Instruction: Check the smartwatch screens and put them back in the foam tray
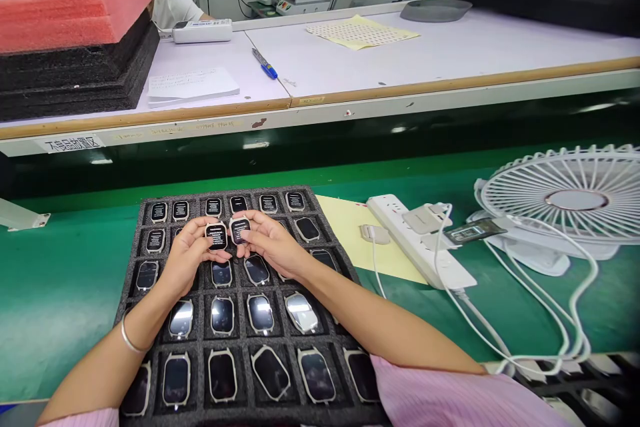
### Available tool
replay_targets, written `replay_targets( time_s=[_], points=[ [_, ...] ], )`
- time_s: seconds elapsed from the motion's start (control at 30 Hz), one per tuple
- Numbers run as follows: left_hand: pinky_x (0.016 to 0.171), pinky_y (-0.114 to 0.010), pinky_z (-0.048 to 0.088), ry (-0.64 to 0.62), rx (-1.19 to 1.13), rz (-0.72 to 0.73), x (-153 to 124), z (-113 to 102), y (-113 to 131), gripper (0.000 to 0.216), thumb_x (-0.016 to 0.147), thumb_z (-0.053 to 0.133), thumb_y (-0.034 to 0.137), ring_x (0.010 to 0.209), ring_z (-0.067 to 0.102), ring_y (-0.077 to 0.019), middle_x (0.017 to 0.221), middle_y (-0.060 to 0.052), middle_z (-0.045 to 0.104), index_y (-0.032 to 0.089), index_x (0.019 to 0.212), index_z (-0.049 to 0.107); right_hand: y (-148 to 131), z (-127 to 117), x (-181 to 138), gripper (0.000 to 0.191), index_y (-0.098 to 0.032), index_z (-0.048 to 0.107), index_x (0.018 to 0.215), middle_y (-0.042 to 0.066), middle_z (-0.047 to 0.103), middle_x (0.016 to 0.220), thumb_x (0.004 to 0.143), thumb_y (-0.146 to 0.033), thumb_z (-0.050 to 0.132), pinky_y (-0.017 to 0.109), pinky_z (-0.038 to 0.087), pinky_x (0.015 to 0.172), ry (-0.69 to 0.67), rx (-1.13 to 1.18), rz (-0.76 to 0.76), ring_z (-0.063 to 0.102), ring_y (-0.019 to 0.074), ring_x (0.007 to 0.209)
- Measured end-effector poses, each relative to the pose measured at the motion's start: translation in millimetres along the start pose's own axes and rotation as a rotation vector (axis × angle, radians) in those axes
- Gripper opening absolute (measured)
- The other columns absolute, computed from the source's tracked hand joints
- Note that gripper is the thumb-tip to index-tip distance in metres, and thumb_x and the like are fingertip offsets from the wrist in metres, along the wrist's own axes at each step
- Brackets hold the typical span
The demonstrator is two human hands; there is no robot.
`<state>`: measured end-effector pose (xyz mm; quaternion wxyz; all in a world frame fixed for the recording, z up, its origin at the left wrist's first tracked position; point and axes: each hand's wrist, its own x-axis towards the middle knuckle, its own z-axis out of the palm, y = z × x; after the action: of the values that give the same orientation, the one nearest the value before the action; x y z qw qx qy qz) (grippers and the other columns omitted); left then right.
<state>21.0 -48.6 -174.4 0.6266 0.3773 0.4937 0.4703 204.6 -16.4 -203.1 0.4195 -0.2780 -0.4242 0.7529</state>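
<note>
My left hand (194, 250) grips a smartwatch body (216, 236) by its edges, and white text shows on its dark screen. Close beside it, my right hand (267, 240) pinches a second watch body (240, 228), also lit with text, its thumb over the lower screen. Both are held just above a dark grey foam tray (197, 340). Strapless watch bodies fill many of the tray's pockets; several in the far rows show text, while nearer ones such as this watch (222, 375) have dark screens. My hands and forearms hide some pockets.
Right of the tray lie a yellow sheet (345, 220), a charging puck (375, 234), a white power strip (420, 240) with looping cables and a white fan (575, 198). A raised shelf (450, 47) behind carries foam stacks (75, 20), a pen (265, 64) and papers. A person's white sleeve (173, 6) shows beyond.
</note>
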Motion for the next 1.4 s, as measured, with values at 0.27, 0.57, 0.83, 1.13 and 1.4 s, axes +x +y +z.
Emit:
replay_targets(
  time_s=[0.27,0.57,0.83,1.13,1.4],
  points=[
    [0.062,-0.030,0.060,-0.004,0.009,0.018,-1.4,-1.0,-1.5,0.039,0.071,0.071,0.028,0.062,0.072,-0.0174,0.095,-0.003,0.068,0.017,0.106,0.057,0.7,-0.4,-0.8,0.032,-0.019,0.057,0.111,0.002,0.066,0.089,0.082,-0.020,0.071,0.023,0.049,0.057,-0.007,-0.046,-0.009,0.065,0.0104,0.062],
    [0.061,-0.028,0.060,0.005,0.030,0.033,-0.6,0.0,-1.2,0.037,0.071,0.072,0.028,0.062,0.072,-0.0168,0.098,-0.002,0.067,0.018,0.103,0.057,2.4,0.2,-0.6,0.033,-0.020,0.056,0.111,0.000,0.063,0.090,0.081,-0.016,0.069,0.023,0.049,0.057,-0.027,-0.060,-0.037,0.065,0.0105,0.063],
    [0.065,-0.027,0.061,-0.009,0.000,0.055,-2.4,1.4,1.2,0.040,0.066,0.068,0.017,0.065,0.073,-0.0151,0.102,-0.002,0.065,0.018,0.104,0.058,5.7,-1.3,-1.9,0.051,-0.022,0.050,0.125,0.002,0.061,0.100,0.079,-0.015,0.071,0.025,0.050,0.062,-0.069,-0.110,-0.061,0.066,0.0110,0.069],
    [0.060,-0.030,0.061,-0.001,-0.018,0.004,-0.2,-2.1,-4.1,0.033,0.080,0.067,0.039,0.062,0.073,-0.0194,0.089,-0.003,0.067,0.016,0.103,0.060,3.6,0.5,-0.4,0.027,-0.019,0.056,0.106,-0.003,0.060,0.074,0.090,-0.039,0.064,0.022,0.045,0.053,0.003,-0.039,0.033,0.062,0.0101,0.055],
    [0.061,-0.031,0.061,-0.025,-0.009,0.006,-1.7,-0.6,-0.6,0.035,0.072,0.072,0.032,0.063,0.073,-0.0208,0.091,-0.002,0.067,0.017,0.101,0.061,0.9,0.7,-3.0,0.033,-0.021,0.057,0.105,-0.003,0.062,0.080,0.080,-0.031,0.076,0.022,0.045,0.053,-0.016,-0.078,0.007,0.062,0.0096,0.056]
  ],
)
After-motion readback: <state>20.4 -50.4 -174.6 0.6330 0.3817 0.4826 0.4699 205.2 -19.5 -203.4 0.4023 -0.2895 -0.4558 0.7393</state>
